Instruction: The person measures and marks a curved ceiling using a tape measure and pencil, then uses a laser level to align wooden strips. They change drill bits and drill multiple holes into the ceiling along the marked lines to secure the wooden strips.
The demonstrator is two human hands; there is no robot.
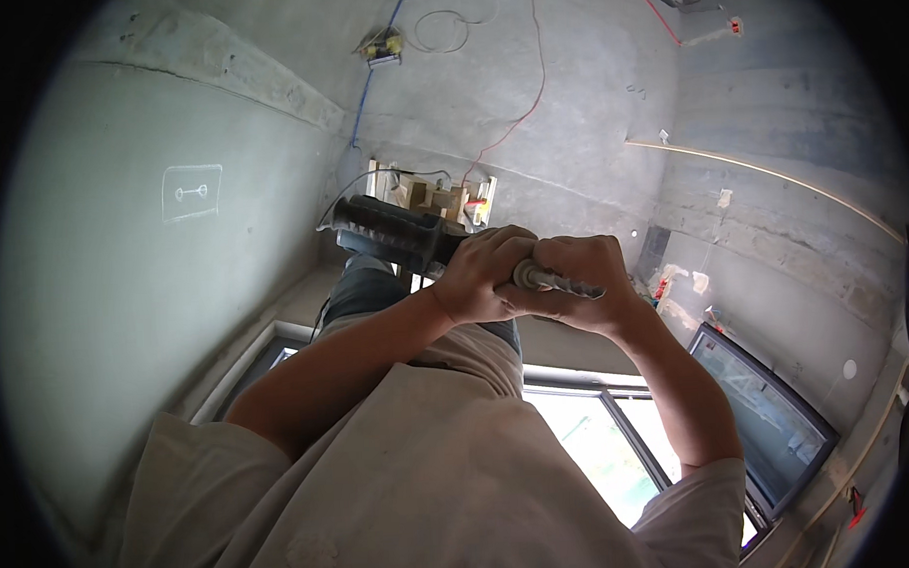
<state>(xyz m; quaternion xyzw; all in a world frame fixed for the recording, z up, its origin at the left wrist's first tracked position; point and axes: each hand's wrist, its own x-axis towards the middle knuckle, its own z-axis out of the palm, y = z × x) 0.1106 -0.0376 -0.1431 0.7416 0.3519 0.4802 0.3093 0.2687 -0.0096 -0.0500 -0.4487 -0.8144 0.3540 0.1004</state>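
Together, left grip, right grip clamped on drill, tan blocks partly behind, window rightward

Thin lines and small gear on a grey floor

A rough grey surface, apparently the concrete floor, fills the upper middle of the frame. A slender red cable wanders down it from the top edge. Towards the upper left, a blue line runs past a yellow-and-dark object (too small to identify), with a loose loop of thin cord just beside. Wooden pieces sit near the centre, their support partly hidden.
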